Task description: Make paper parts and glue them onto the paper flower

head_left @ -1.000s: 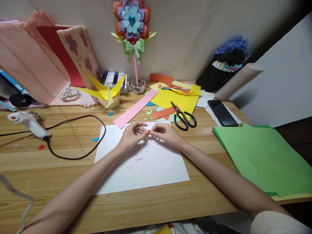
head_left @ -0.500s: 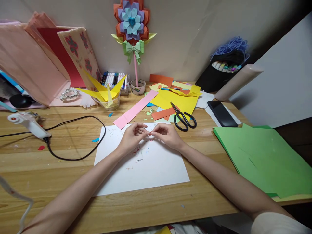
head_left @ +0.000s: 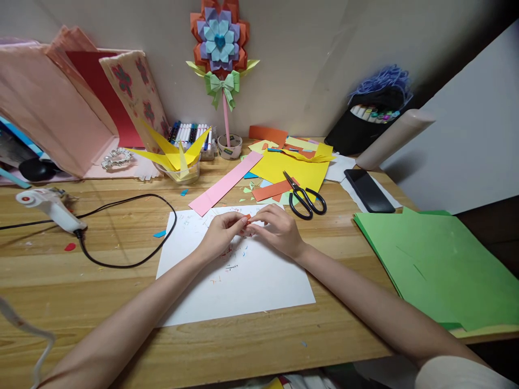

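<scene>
My left hand (head_left: 222,233) and my right hand (head_left: 275,229) meet fingertip to fingertip over a white sheet of paper (head_left: 239,281) on the wooden desk. Both pinch a tiny orange paper piece (head_left: 247,218) between them; most of it is hidden by the fingers. Small coloured marks and scraps dot the white sheet just below my hands. Black scissors (head_left: 305,198) lie shut a little beyond my right hand, on yellow and orange paper scraps (head_left: 292,167). A pink paper strip (head_left: 226,181) lies slanted just beyond my left hand.
A glue gun (head_left: 48,208) with a looping black cable (head_left: 121,232) lies at the left. Green paper sheets (head_left: 438,265) cover the right side. A black phone (head_left: 368,190), marker pens (head_left: 188,132), a tape roll (head_left: 229,146) and a paper flower (head_left: 219,38) stand at the back.
My hands have drawn a little closer together and lower onto the sheet, with the fingers curled tighter round the orange piece. Nothing else on the desk moved.
</scene>
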The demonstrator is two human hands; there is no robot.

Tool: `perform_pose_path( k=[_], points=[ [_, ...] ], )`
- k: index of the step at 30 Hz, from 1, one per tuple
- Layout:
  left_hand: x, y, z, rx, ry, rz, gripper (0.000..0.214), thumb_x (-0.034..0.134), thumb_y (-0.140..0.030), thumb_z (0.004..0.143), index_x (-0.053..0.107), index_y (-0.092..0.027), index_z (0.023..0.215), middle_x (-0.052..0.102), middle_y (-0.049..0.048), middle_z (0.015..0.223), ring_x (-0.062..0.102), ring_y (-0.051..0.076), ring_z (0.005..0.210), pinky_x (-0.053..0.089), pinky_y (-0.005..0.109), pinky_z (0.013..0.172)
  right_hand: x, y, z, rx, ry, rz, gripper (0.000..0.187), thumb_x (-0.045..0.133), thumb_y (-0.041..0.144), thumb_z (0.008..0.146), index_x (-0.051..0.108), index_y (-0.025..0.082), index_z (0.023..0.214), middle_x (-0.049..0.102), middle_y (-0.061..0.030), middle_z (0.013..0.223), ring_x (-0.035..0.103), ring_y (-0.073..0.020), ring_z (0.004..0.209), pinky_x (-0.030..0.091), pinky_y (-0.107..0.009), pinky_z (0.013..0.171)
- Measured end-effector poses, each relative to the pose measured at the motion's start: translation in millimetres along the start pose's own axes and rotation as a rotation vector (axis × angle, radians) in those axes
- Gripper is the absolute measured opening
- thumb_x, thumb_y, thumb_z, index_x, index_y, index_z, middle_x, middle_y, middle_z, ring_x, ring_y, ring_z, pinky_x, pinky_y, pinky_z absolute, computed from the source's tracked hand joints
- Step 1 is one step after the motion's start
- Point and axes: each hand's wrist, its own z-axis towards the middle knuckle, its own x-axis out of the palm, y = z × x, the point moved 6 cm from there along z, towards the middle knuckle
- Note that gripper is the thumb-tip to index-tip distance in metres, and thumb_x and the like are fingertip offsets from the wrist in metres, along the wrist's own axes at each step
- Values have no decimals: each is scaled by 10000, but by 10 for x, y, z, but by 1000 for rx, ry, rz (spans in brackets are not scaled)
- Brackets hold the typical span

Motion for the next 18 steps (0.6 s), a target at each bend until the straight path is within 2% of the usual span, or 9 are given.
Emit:
perform_pose_path(
  k=[3,6,9,13,18],
  points=[
    [12,-5,-7,19,3,65,276,541,-391,794,634,-132,811,635,51,732,600,142,684,489,264,647,-20,-93,27,185,-6,101,78,579,258,815,613,202,856,611,-32,789,541,-142,673,446,-288,641],
    [28,-10,-24,44,7,145,265,553,-390,781,628,-136,788,644,48,729,585,126,644,476,241,595,26,-163,38,283,63,221,108,573,289,815,614,191,799,614,-30,776,555,-141,697,451,-278,645],
    [25,7,-34,36,-11,180,257,569,-387,763,622,-136,780,656,52,739,578,116,603,465,231,553,95,-234,20,343,132,323,145,571,309,808,609,177,760,608,-31,753,559,-141,705,455,-271,634],
    [2,7,-34,31,-49,213,252,563,-382,766,617,-137,782,664,60,738,580,121,592,446,228,525,138,-296,-12,399,148,390,147,564,305,806,587,170,752,588,-22,741,548,-128,686,451,-259,624],
    [9,-13,-39,46,-38,260,231,562,-366,767,610,-141,754,638,36,685,569,118,582,434,227,536,122,-224,11,365,160,376,130,583,300,796,596,182,850,601,-32,814,545,-125,700,455,-256,629]
  ],
)
